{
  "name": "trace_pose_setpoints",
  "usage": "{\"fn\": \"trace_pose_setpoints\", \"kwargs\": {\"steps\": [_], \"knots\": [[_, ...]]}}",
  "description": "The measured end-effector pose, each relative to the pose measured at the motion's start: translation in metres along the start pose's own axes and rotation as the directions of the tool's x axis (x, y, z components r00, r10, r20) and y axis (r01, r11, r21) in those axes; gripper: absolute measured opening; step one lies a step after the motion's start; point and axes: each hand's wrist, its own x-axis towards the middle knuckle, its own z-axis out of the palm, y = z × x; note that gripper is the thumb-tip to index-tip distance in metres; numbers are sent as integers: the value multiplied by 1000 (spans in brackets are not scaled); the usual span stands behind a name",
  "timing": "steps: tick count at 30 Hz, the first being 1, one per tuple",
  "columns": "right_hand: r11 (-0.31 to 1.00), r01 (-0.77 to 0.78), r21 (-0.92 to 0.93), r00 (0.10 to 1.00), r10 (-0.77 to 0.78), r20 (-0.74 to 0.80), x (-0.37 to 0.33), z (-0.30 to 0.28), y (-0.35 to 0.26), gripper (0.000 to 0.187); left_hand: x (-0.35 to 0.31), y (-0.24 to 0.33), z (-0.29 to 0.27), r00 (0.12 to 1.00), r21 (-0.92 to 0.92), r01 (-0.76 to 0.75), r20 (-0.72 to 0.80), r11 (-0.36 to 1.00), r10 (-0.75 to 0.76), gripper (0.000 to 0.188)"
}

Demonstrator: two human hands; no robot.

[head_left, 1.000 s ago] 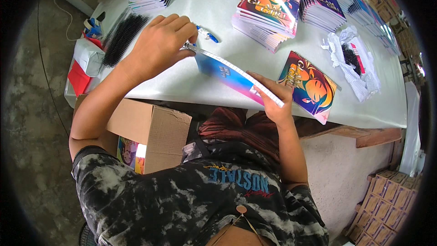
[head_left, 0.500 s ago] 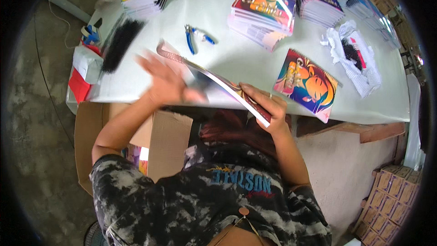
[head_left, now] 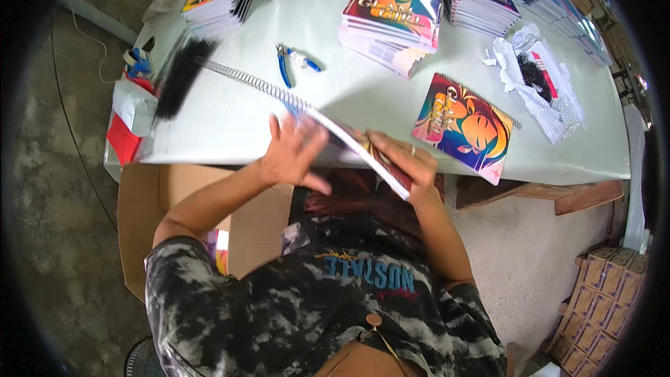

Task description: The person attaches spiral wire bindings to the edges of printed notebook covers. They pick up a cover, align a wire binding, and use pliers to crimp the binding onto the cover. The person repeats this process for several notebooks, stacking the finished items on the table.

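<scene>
A notebook (head_left: pixel 363 150) with a colourful cover stands tilted on edge over the near table edge, my right hand (head_left: pixel 407 162) gripping its lower right end. From its far left end a long wire spiral coil (head_left: pixel 251 82) sticks out toward the pile of black coils (head_left: pixel 183 73); how far it runs into the notebook I cannot make out. Beside the coil end of the notebook, my left hand (head_left: pixel 296 150) is spread, fingers apart and slightly blurred, holding nothing. To the right lies a spiral-bound notebook (head_left: pixel 464 126) with a bright illustrated cover.
Blue-handled cutting pliers (head_left: pixel 285 66) lie mid-table. Stacks of notebooks (head_left: pixel 394 10) line the far side. At right sits crumpled striped wrapping (head_left: pixel 520 80) with black bits inside. An open cardboard box (head_left: pixel 262 230) stands below the table's left front; tape (head_left: pixel 139 61) lies at the left edge.
The coil now stretches out long and straight to the upper left of the notebook. My left hand has moved right and nearer the notebook. My right hand keeps its grip.
</scene>
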Motion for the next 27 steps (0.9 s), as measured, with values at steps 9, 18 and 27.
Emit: {"fn": "trace_pose_setpoints", "kwargs": {"steps": [9, 18, 27], "knots": [[999, -12, -35, 1000, 13, 19, -2, -8, 4, 33, 20, -7, -5, 977, -65, -207, -65, 976, 202, 112], [999, 15, -35, 1000, -15, 24, 9, -2, 5, 33, 26, -2, 8, 994, -191, -97, -61, 977, 86, 102], [998, 10, -63, 1000, -8, 30, 7, -2, 6, 33, 56, -12, -13, 928, 91, -182, -312, 979, 202, 113]]}}
